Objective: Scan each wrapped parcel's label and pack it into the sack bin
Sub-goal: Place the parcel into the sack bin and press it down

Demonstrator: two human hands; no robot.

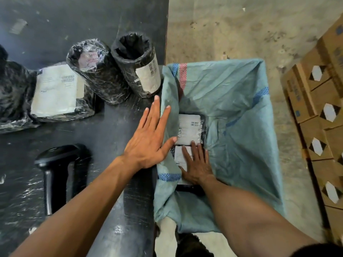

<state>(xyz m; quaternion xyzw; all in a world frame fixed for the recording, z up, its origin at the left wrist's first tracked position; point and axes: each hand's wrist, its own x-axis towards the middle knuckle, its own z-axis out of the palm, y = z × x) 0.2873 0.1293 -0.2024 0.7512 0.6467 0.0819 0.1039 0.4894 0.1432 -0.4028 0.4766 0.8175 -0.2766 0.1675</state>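
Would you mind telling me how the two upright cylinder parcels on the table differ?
The left cylinder parcel leans and has clear film over its top; the right cylinder parcel stands straighter, its top gathered into an open hollow. The right one shows a barcode label on its side; the left one shows none. Both are black-wrapped.

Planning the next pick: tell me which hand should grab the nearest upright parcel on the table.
Left, probably. The left hand lies open at the table edge, fingertips just short of the upright parcel; the right hand is down in the sack, pressing a packed parcel.
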